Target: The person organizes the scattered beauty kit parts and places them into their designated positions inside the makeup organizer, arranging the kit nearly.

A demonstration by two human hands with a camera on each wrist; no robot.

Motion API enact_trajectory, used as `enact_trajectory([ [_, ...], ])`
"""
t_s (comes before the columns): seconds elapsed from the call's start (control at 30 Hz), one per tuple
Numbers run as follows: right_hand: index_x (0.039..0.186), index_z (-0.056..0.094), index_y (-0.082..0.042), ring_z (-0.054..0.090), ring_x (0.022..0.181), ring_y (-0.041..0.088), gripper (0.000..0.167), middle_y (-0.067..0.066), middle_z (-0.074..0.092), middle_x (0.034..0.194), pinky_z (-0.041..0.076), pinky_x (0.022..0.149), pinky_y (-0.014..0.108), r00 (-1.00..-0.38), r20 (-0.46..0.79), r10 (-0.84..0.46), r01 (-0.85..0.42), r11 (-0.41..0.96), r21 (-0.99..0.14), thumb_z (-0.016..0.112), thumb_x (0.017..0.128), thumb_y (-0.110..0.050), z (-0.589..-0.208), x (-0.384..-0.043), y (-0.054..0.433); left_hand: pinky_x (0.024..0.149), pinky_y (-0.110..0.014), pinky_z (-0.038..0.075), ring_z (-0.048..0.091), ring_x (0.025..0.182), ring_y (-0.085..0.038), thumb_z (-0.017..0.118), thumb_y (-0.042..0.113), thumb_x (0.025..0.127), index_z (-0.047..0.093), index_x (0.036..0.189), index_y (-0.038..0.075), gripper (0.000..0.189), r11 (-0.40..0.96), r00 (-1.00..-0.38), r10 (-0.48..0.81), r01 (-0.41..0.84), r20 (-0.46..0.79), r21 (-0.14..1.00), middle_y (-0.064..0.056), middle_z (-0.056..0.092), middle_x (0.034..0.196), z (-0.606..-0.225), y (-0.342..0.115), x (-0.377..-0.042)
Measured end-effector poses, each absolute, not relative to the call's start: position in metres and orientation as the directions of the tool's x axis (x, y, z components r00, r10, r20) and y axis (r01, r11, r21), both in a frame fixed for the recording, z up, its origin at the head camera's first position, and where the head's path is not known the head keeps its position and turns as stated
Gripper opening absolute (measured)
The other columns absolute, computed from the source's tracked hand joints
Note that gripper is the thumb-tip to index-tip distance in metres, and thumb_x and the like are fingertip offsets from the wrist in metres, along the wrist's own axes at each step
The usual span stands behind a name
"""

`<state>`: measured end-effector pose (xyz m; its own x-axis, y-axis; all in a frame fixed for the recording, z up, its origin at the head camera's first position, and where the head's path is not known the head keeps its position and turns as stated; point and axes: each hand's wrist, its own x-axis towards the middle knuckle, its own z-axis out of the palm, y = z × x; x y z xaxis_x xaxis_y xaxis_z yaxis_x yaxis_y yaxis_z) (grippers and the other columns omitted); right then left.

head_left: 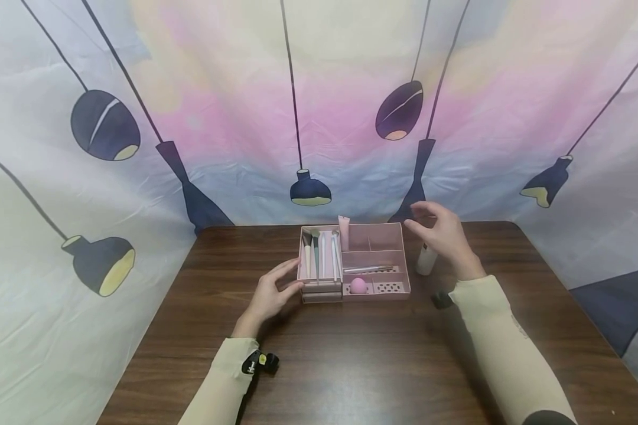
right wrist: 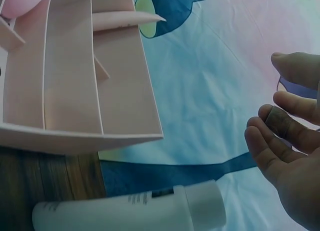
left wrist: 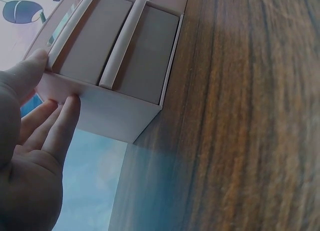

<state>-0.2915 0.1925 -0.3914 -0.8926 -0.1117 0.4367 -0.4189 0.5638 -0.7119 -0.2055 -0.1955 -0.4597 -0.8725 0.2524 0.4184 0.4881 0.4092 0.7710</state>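
A pink organizer (head_left: 374, 296) with compartments and two front drawers (left wrist: 92, 38) sits on the table. My left hand (head_left: 268, 295) rests at its front left corner, thumb by the front edge, fingertips against the side panel. Makeup brushes (head_left: 316, 254) lie in its left section. A pink tube (head_left: 344, 233) stands at the back; a slim silver pen-like item (head_left: 369, 269) and a pink ball-shaped sponge (head_left: 358, 286) lie in the right compartments. My right hand (head_left: 442, 236) hovers off the organizer's right side, fingers loosely curved, holding nothing. Below it stands a white capped bottle (right wrist: 125, 211).
The dark wooden table (head_left: 345, 360) runs up to a printed cloth backdrop (head_left: 234, 106) with painted lamps. Small black wrist devices (head_left: 260, 362) sit on both sleeves. The bottle is close to the organizer's right wall.
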Motion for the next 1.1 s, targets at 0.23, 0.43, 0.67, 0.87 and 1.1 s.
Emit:
enact_trajectory([
  [0.23,0.122,0.064,-0.004,0.067,0.101,0.034,0.042,0.015,0.067,0.114,0.054,0.09,0.046,-0.896,0.435,-0.087,-0.404,0.563,-0.721,0.075,0.086,-0.022,-0.395,-0.289,0.203,0.093,-0.053,0.051,0.051,0.127,-0.04,0.071,-0.003,0.086,0.054,0.134,-0.006,0.051,0.399,-0.879,0.257,0.475,0.402,0.784,-0.026,0.053,0.137,-0.459,-0.196,-0.205],
  [0.43,0.122,0.063,-0.002,0.065,0.103,0.038,0.041,0.019,0.065,0.115,0.053,0.09,0.048,-0.896,0.435,-0.084,-0.398,0.584,-0.708,0.074,0.088,-0.022,-0.402,-0.286,0.213,0.093,-0.053,0.051,0.051,0.127,-0.041,0.071,-0.003,0.085,0.054,0.133,-0.007,0.051,0.389,-0.876,0.256,0.481,0.409,0.786,-0.026,0.053,0.137,-0.46,-0.196,-0.206],
  [0.67,0.123,0.062,-0.004,0.064,0.106,0.035,0.045,0.017,0.065,0.119,0.051,0.092,0.051,-0.915,0.396,-0.077,-0.354,0.624,-0.697,0.074,0.088,-0.029,-0.41,-0.284,0.223,0.092,-0.052,0.052,0.052,0.126,-0.04,0.071,-0.004,0.085,0.055,0.133,-0.008,0.05,0.391,-0.867,0.258,0.498,0.426,0.774,-0.027,0.054,0.136,-0.46,-0.196,-0.206],
  [0.87,0.126,0.062,-0.006,0.065,0.103,0.035,0.049,0.016,0.063,0.124,0.051,0.089,0.05,-0.926,0.371,-0.067,-0.327,0.634,-0.701,0.073,0.088,-0.035,-0.419,-0.284,0.229,0.091,-0.052,0.052,0.052,0.126,-0.039,0.071,-0.003,0.085,0.055,0.132,-0.008,0.05,0.398,-0.863,0.261,0.504,0.432,0.766,-0.027,0.054,0.136,-0.459,-0.196,-0.205],
  [1.1,0.124,0.062,-0.005,0.061,0.104,0.034,0.045,0.018,0.062,0.126,0.048,0.088,0.046,-0.932,0.36,-0.038,-0.292,0.666,-0.686,0.074,0.087,-0.029,-0.426,-0.285,0.233,0.091,-0.049,0.053,0.052,0.126,-0.038,0.071,-0.003,0.086,0.055,0.133,-0.007,0.05,0.409,-0.863,0.263,0.505,0.431,0.76,-0.026,0.054,0.136,-0.459,-0.196,-0.205],
])
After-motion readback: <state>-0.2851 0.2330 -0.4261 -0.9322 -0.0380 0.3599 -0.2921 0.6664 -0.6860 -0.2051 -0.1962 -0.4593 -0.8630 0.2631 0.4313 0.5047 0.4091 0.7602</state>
